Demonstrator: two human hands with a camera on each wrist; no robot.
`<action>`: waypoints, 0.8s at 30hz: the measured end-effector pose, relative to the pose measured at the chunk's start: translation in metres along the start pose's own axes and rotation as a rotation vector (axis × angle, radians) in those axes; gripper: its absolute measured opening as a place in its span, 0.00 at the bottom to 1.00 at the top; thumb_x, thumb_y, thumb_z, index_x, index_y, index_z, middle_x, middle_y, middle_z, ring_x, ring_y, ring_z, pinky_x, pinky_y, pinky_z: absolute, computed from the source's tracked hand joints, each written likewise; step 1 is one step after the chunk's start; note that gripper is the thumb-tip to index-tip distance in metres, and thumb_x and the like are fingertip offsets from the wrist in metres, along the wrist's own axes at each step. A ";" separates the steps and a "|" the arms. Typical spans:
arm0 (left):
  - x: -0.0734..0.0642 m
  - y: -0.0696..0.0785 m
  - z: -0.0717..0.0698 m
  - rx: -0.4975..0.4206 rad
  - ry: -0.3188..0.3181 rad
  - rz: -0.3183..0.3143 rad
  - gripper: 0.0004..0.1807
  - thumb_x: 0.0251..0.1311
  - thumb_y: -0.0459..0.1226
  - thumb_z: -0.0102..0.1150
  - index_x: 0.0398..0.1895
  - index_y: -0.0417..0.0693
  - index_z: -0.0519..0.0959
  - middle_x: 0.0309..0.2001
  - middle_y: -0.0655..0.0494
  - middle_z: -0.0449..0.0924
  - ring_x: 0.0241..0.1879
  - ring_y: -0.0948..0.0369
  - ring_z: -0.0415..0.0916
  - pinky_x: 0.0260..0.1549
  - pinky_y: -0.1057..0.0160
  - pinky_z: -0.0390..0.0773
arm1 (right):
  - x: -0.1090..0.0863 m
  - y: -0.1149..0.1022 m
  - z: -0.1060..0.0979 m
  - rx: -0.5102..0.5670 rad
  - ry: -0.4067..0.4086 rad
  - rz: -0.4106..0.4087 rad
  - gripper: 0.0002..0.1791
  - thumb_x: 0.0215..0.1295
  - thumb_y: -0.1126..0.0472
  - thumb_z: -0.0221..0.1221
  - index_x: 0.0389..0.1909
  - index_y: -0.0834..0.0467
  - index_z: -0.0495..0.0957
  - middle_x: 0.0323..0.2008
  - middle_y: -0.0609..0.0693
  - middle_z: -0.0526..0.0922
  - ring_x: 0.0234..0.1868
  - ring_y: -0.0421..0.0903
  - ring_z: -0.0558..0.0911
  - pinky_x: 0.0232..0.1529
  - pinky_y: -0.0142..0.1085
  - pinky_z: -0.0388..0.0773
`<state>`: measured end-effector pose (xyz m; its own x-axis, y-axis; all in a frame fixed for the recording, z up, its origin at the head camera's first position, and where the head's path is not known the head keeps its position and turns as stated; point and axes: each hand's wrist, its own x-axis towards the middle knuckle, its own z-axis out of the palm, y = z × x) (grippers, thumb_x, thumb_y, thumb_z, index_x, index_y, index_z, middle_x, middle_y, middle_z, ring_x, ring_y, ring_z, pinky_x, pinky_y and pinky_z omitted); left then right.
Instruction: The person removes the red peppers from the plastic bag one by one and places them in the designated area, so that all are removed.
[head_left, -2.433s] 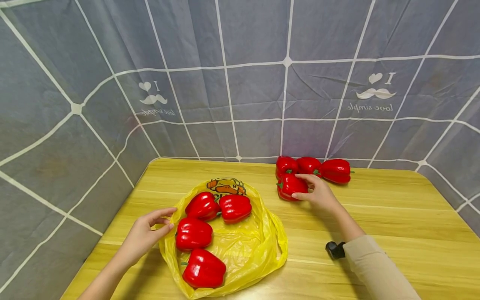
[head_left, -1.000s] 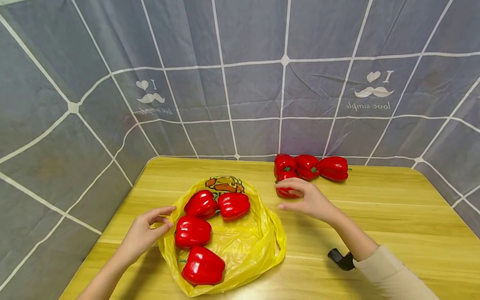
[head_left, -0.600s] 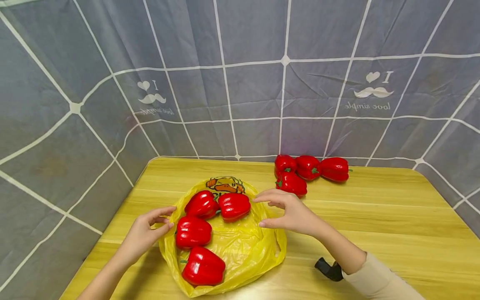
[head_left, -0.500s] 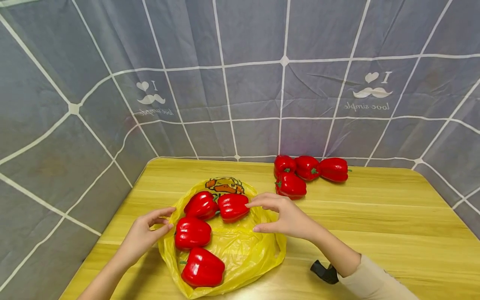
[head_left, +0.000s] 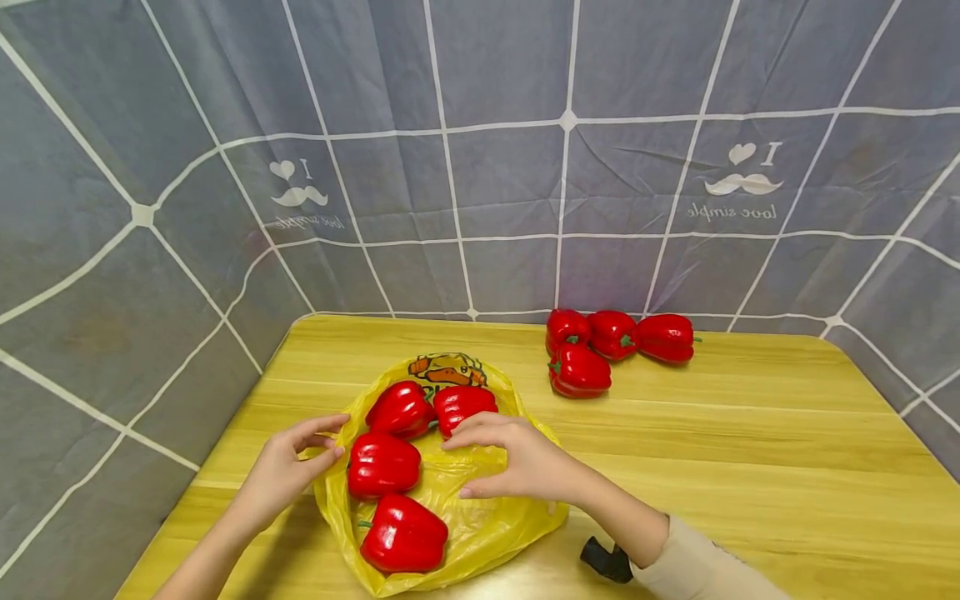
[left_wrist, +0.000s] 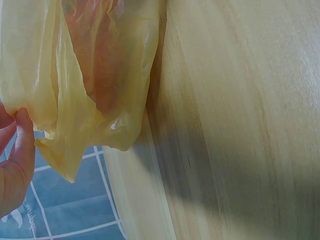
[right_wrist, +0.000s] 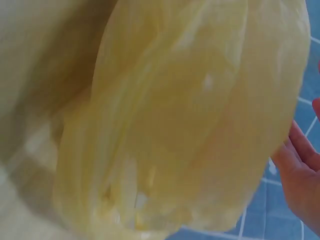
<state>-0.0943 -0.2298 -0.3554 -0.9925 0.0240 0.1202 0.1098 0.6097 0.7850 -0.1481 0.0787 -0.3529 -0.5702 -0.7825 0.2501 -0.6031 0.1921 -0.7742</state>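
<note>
A yellow plastic bag [head_left: 480, 517] lies spread on the table with its mouth wide, several red bell peppers [head_left: 405, 533] inside. My left hand [head_left: 288, 467] pinches the bag's left rim between thumb and fingers; the left wrist view shows the fingertips [left_wrist: 22, 117] at the film. Over the right part of the bag hovers my right hand [head_left: 525, 467], thumb and fingers apart and nothing between them. Its fingertips overlap the lower edge of the bag's upper right pepper [head_left: 463, 404]. In the right wrist view the bag's side hides part of this hand [right_wrist: 300, 175].
Several more red bell peppers [head_left: 579, 371] sit together at the back of the wooden table [head_left: 750, 450]. A grey checked curtain [head_left: 510, 183] hangs behind and along both sides. A black wrist piece [head_left: 606, 560] is at the right sleeve [head_left: 697, 562].
My right hand has left the front pepper of the back group and moved left and down over the bag. That pepper stays on the table. The left hand keeps its place at the rim.
</note>
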 end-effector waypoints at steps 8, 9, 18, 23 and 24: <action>-0.001 0.000 -0.002 0.004 0.004 -0.011 0.21 0.56 0.30 0.62 0.54 0.38 0.76 0.48 0.43 0.78 0.37 0.69 0.74 0.32 0.68 0.76 | 0.011 -0.006 0.021 -0.016 -0.060 -0.044 0.24 0.51 0.57 0.70 0.51 0.55 0.79 0.49 0.45 0.77 0.53 0.38 0.72 0.53 0.33 0.70; -0.001 0.000 -0.002 0.008 0.005 -0.008 0.21 0.56 0.30 0.62 0.54 0.38 0.76 0.48 0.43 0.78 0.37 0.69 0.74 0.33 0.68 0.76 | 0.013 -0.007 0.023 -0.023 -0.070 -0.044 0.24 0.50 0.57 0.70 0.51 0.55 0.79 0.49 0.44 0.78 0.53 0.37 0.72 0.53 0.33 0.70; 0.001 0.001 -0.001 0.020 0.006 0.019 0.20 0.55 0.29 0.62 0.53 0.38 0.77 0.46 0.43 0.78 0.37 0.68 0.74 0.34 0.68 0.76 | 0.019 -0.008 0.037 -0.054 -0.134 -0.056 0.24 0.51 0.58 0.69 0.51 0.54 0.79 0.51 0.46 0.77 0.54 0.36 0.72 0.54 0.29 0.68; 0.002 0.002 -0.001 0.034 0.002 0.011 0.20 0.55 0.28 0.62 0.53 0.39 0.77 0.46 0.44 0.78 0.37 0.68 0.74 0.35 0.67 0.76 | 0.023 -0.007 0.047 -0.089 -0.167 -0.096 0.24 0.52 0.57 0.69 0.52 0.54 0.79 0.51 0.46 0.76 0.53 0.35 0.72 0.52 0.25 0.68; 0.002 0.003 -0.001 0.038 0.002 0.008 0.20 0.55 0.29 0.62 0.53 0.39 0.77 0.46 0.44 0.78 0.37 0.68 0.75 0.35 0.66 0.76 | 0.023 -0.007 0.049 -0.093 -0.173 -0.097 0.24 0.52 0.56 0.69 0.52 0.54 0.78 0.51 0.46 0.76 0.52 0.35 0.72 0.52 0.25 0.68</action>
<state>-0.0956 -0.2291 -0.3520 -0.9914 0.0269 0.1277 0.1153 0.6394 0.7602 -0.1300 0.0303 -0.3697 -0.4073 -0.8885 0.2113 -0.7044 0.1584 -0.6920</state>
